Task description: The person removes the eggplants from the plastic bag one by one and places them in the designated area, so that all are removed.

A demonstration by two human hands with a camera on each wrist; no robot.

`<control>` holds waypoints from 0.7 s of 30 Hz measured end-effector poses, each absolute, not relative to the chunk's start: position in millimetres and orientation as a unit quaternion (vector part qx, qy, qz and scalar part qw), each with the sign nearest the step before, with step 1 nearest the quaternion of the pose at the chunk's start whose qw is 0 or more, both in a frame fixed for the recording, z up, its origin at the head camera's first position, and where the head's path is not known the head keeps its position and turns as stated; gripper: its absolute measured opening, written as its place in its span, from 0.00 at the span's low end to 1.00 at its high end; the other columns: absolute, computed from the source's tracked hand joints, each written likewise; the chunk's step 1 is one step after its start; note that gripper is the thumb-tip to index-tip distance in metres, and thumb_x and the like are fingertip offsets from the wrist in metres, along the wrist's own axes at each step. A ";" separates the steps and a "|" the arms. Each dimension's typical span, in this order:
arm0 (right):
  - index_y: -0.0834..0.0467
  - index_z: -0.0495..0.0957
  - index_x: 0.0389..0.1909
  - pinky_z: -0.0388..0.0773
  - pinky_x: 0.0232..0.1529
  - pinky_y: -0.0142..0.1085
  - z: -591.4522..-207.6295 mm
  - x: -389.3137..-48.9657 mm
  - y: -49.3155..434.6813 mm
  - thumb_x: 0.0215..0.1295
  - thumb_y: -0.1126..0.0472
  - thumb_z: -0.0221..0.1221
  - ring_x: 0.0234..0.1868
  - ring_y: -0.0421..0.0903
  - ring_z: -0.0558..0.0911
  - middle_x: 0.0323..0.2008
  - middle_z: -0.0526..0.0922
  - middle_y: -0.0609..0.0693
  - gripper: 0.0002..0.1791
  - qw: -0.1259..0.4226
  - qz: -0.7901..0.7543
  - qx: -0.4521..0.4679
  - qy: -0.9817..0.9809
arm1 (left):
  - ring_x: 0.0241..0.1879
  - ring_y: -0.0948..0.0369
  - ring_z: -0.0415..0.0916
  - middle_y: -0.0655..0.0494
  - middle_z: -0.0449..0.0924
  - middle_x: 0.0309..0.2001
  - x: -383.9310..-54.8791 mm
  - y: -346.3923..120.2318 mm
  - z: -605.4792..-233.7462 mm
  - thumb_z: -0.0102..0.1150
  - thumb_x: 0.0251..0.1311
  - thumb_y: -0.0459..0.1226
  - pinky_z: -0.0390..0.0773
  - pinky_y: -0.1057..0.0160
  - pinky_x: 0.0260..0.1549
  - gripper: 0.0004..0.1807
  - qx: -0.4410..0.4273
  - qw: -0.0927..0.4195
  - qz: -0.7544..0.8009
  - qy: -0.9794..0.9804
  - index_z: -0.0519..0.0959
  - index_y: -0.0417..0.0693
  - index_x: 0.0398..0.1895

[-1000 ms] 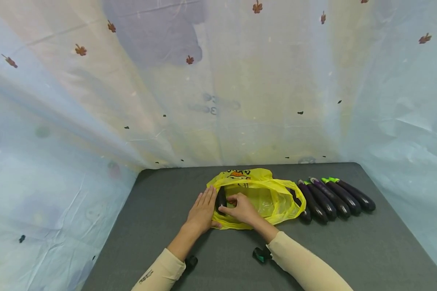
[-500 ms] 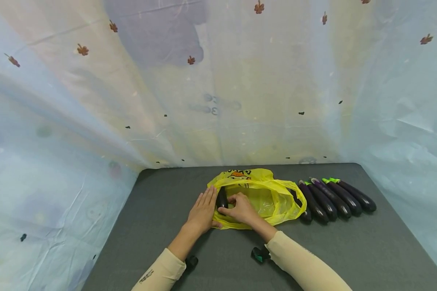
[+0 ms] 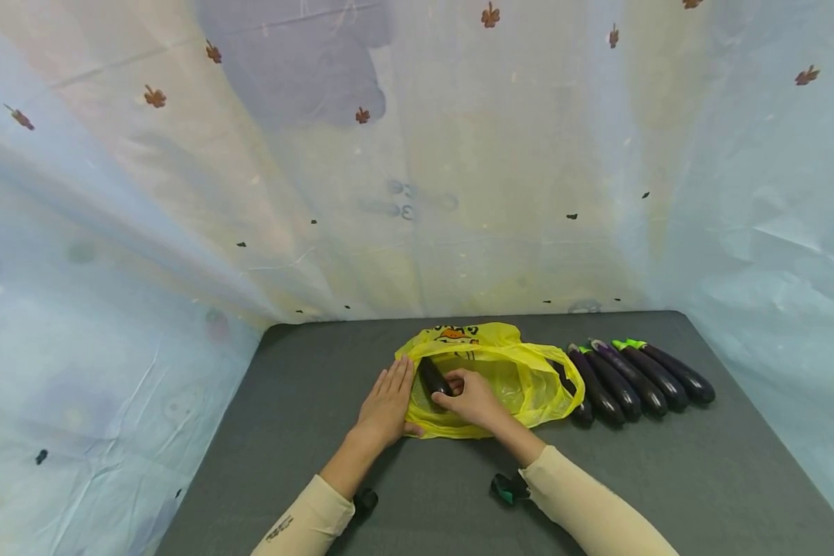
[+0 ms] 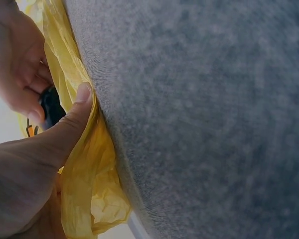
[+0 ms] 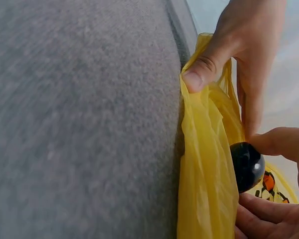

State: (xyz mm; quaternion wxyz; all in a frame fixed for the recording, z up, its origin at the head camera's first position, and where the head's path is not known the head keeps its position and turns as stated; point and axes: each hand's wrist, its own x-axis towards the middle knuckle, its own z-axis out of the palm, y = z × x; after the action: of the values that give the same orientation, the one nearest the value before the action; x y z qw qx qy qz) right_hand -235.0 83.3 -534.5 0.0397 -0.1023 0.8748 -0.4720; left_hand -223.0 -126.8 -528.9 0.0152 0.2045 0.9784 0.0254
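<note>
A yellow plastic bag [image 3: 486, 337] lies on the grey table with its mouth spread toward me. Inside its left part is a dark purple eggplant [image 3: 434, 376], tilted with the near end to the right. My right hand [image 3: 476, 399] grips that near end between thumb and fingers; the rounded eggplant tip [image 5: 249, 167] shows in the right wrist view. At the bag's left side my left hand [image 3: 387, 398] rests with straight fingers along the plastic. Its thumb [image 4: 72, 119] lies over the front rim in the left wrist view.
Several eggplants [image 3: 628, 378] lie side by side right of the bag, the leftmost partly covered by a bag handle. The grey table [image 3: 667, 486] ends at the back against a hanging patterned sheet [image 3: 472, 232]. A black wrist strap [image 3: 509, 488] is by the right sleeve.
My right hand has shifted slightly right, swinging the near end of the eggplant to the right so that it now slants. The left hand and the bag stay in place.
</note>
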 end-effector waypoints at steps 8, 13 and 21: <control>0.66 0.82 0.62 0.86 0.52 0.52 -531.0 -225.8 99.8 0.70 0.53 0.72 0.49 0.53 0.86 0.51 0.87 0.58 0.27 0.027 -0.475 -0.100 0.874 | 0.86 0.48 0.45 0.42 0.43 0.88 -224.0 -126.5 -529.4 0.79 0.51 0.61 0.50 0.48 0.84 0.72 0.201 0.017 0.026 0.979 0.46 0.38 0.88; 0.63 0.83 0.62 0.86 0.52 0.52 -528.7 -220.0 107.8 0.70 0.52 0.73 0.48 0.51 0.86 0.51 0.87 0.56 0.26 0.019 -0.472 -0.097 0.876 | 0.86 0.47 0.45 0.41 0.43 0.88 -223.8 -126.7 -528.8 0.79 0.52 0.62 0.50 0.47 0.84 0.72 0.201 0.017 0.023 0.979 0.46 0.38 0.88; 0.59 0.83 0.64 0.85 0.54 0.50 -525.6 -210.8 121.8 0.70 0.53 0.73 0.49 0.47 0.84 0.53 0.86 0.52 0.25 0.025 -0.477 -0.101 0.873 | 0.86 0.47 0.45 0.41 0.42 0.88 -223.6 -126.5 -529.0 0.79 0.51 0.63 0.49 0.47 0.84 0.73 0.202 0.019 0.025 0.979 0.45 0.38 0.88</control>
State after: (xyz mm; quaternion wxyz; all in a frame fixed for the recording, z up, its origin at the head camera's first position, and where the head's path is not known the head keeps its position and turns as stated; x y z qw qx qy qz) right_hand -210.8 121.8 -525.6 0.0254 -0.1010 0.8726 -0.4771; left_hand -223.6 -126.5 -529.0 0.0190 0.2023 0.9788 0.0247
